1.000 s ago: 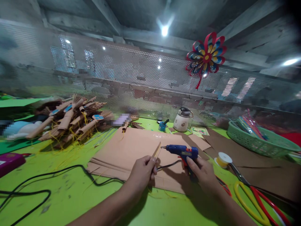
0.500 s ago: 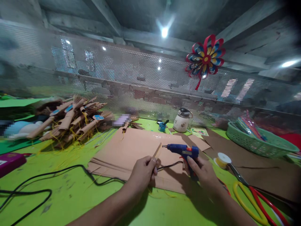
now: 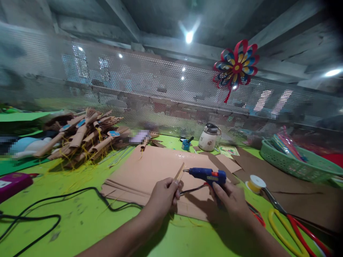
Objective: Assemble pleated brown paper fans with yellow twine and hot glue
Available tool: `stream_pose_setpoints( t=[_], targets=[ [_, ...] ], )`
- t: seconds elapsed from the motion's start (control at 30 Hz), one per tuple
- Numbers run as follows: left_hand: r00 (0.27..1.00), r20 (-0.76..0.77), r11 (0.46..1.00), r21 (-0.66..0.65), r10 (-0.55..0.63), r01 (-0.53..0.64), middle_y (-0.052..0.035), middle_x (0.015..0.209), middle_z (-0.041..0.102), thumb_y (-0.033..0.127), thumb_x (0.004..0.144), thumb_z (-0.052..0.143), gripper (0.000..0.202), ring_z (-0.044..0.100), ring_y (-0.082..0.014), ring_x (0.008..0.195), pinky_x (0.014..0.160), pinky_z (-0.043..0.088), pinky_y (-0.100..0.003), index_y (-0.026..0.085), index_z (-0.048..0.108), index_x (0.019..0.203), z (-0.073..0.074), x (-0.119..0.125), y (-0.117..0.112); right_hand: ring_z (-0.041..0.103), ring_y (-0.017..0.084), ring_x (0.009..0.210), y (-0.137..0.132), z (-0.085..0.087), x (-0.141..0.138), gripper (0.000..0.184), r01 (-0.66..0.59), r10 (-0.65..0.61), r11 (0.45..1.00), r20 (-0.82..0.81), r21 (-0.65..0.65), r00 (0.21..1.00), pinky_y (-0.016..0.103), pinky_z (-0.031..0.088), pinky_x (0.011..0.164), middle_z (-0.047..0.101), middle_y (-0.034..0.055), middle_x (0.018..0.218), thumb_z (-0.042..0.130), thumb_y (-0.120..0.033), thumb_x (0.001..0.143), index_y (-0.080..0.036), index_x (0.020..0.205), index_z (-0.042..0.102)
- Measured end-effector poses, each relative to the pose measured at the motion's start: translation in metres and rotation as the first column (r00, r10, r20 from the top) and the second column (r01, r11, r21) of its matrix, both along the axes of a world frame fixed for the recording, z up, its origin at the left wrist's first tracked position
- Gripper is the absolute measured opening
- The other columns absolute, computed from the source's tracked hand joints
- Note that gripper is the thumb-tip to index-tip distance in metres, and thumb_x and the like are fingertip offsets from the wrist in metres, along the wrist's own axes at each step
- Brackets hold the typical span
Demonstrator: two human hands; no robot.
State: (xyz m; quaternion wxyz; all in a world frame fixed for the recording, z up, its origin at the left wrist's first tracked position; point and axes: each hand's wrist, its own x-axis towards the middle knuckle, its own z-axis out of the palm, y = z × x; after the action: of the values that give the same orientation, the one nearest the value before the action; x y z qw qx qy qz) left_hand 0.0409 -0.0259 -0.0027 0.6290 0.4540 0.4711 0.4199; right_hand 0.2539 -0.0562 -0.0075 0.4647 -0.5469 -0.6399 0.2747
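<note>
My left hand (image 3: 166, 192) pinches a narrow folded strip of brown paper (image 3: 180, 171), its tip pointing up and away from me. In my right hand (image 3: 232, 194) is a blue hot glue gun (image 3: 207, 175), fingers wrapped round its handle near the red trigger. The metal nozzle points left and sits right beside the strip's edge; whether it touches I cannot tell. Beneath both hands lies a stack of brown paper sheets (image 3: 158, 160). A black cord (image 3: 118, 207) runs from under the sheets to the left.
Rolled brown paper pieces with yellow threads (image 3: 83, 137) are heaped at left. On the right lie scissors (image 3: 278, 207), a yellow thread spool (image 3: 255, 184) and a green basket (image 3: 289, 160). A blue glue bottle (image 3: 185, 144) and a white jug (image 3: 208, 139) stand behind the sheets.
The glue gun's nozzle has moved slightly left and down, closer along the paper strip's edge. My left hand keeps its hold on the strip. The view has shifted slightly.
</note>
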Motion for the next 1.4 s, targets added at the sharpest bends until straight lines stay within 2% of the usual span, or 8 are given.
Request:
stream_pose_setpoints(
  t=[0.27, 0.53, 0.7, 0.87, 1.1, 1.27, 1.33, 1.4],
  targets=[
    [0.994, 0.107, 0.999, 0.022, 0.033, -0.035, 0.004, 0.051, 0.046, 0.045, 0.076, 0.058, 0.031, 0.033, -0.0034, 0.036, 0.038, 0.019, -0.016, 0.015, 0.055, 0.072, -0.001, -0.001, 0.0, 0.055, 0.016, 0.059, 0.01, -0.002, -0.001, 0.037, 0.126, -0.134, 0.991, -0.224, -0.05, 0.965, 0.027, 0.045, 0.054, 0.062, 0.0044, 0.063, 0.058, -0.051, 0.081, -0.014, 0.079, 0.064],
    [0.999, -0.013, 0.94, 0.338, -0.052, 0.054, -0.0034, 0.066, 0.057, 0.041, 0.085, 0.05, 0.028, 0.051, -0.012, 0.056, 0.053, 0.039, -0.023, 0.016, 0.056, 0.073, -0.003, 0.006, -0.014, 0.063, 0.017, 0.063, 0.019, 0.005, -0.021, 0.034, -0.022, -0.147, 0.971, -0.661, -0.24, 0.736, 0.029, 0.052, 0.061, 0.07, 0.006, 0.076, 0.063, -0.05, 0.079, -0.017, 0.088, 0.068],
    [0.996, 0.043, 0.874, 0.483, -0.083, 0.052, -0.0062, 0.073, 0.061, 0.041, 0.086, 0.05, 0.031, 0.057, -0.0164, 0.073, 0.071, 0.043, -0.027, 0.017, 0.058, 0.068, 0.008, 0.002, -0.019, 0.055, 0.013, 0.055, 0.02, 0.011, -0.066, 0.033, -0.246, 0.053, 0.953, -0.703, -0.177, 0.71, 0.025, 0.044, 0.053, 0.064, 0.0011, 0.068, 0.06, -0.05, 0.081, -0.018, 0.087, 0.064],
    [0.966, 0.217, 0.901, 0.433, -0.141, 0.034, -0.0032, 0.065, 0.059, 0.048, 0.08, 0.056, 0.033, 0.054, -0.0161, 0.067, 0.072, 0.043, -0.028, 0.015, 0.06, 0.079, 0.017, -0.003, -0.015, 0.035, 0.008, 0.043, 0.033, 0.004, -0.103, 0.038, -0.209, 0.064, 0.97, -0.702, -0.124, 0.709, 0.02, 0.033, 0.044, 0.041, -0.0072, 0.047, 0.06, -0.054, 0.078, -0.018, 0.067, 0.052],
    [0.968, 0.239, 0.901, 0.432, -0.072, -0.04, -0.002, 0.063, 0.055, 0.041, 0.082, 0.053, 0.028, 0.051, -0.0148, 0.066, 0.07, 0.041, -0.025, 0.016, 0.057, 0.07, 0.013, -0.002, -0.012, 0.051, 0.017, 0.054, 0.034, -0.002, -0.12, 0.038, -0.214, 0.121, 0.971, -0.543, -0.111, 0.831, 0.026, 0.043, 0.051, 0.054, -0.0003, 0.054, 0.05, -0.056, 0.081, -0.019, 0.074, 0.06],
    [0.988, 0.15, 0.881, 0.464, 0.026, -0.093, -0.0031, 0.067, 0.059, 0.035, 0.087, 0.045, 0.027, 0.052, -0.0149, 0.066, 0.068, 0.04, -0.026, 0.017, 0.057, 0.071, 0.018, -0.012, -0.006, 0.059, 0.022, 0.071, 0.036, 0.014, -0.078, 0.044, -0.203, 0.179, 0.976, -0.25, -0.075, 0.952, 0.032, 0.047, 0.063, 0.067, 0.0078, 0.078, 0.051, -0.056, 0.082, -0.015, 0.08, 0.068],
    [0.991, 0.061, 0.866, 0.482, 0.122, -0.136, -0.0032, 0.067, 0.06, 0.034, 0.088, 0.043, 0.027, 0.052, -0.0148, 0.065, 0.065, 0.039, -0.026, 0.017, 0.057, 0.073, 0.017, -0.017, 0.0, 0.056, 0.02, 0.06, 0.05, 0.044, -0.058, 0.039, 0.05, -0.053, 0.992, 0.03, 0.118, 0.998, 0.033, 0.043, 0.059, 0.066, 0.0078, 0.068, 0.06, -0.052, 0.077, -0.015, 0.071, 0.069],
    [0.983, -0.026, 0.86, 0.49, 0.18, -0.145, -0.0029, 0.066, 0.06, 0.032, 0.087, 0.043, 0.024, 0.051, -0.0148, 0.063, 0.062, 0.037, -0.026, 0.018, 0.058, 0.076, 0.012, -0.018, 0.006, 0.049, 0.018, 0.05, 0.072, 0.088, -0.057, 0.04, 0.211, -0.344, 0.866, 0.234, 0.454, 0.909, 0.032, 0.037, 0.052, 0.059, 0.0071, 0.053, 0.057, -0.048, 0.079, -0.015, 0.058, 0.064]
  ],
)
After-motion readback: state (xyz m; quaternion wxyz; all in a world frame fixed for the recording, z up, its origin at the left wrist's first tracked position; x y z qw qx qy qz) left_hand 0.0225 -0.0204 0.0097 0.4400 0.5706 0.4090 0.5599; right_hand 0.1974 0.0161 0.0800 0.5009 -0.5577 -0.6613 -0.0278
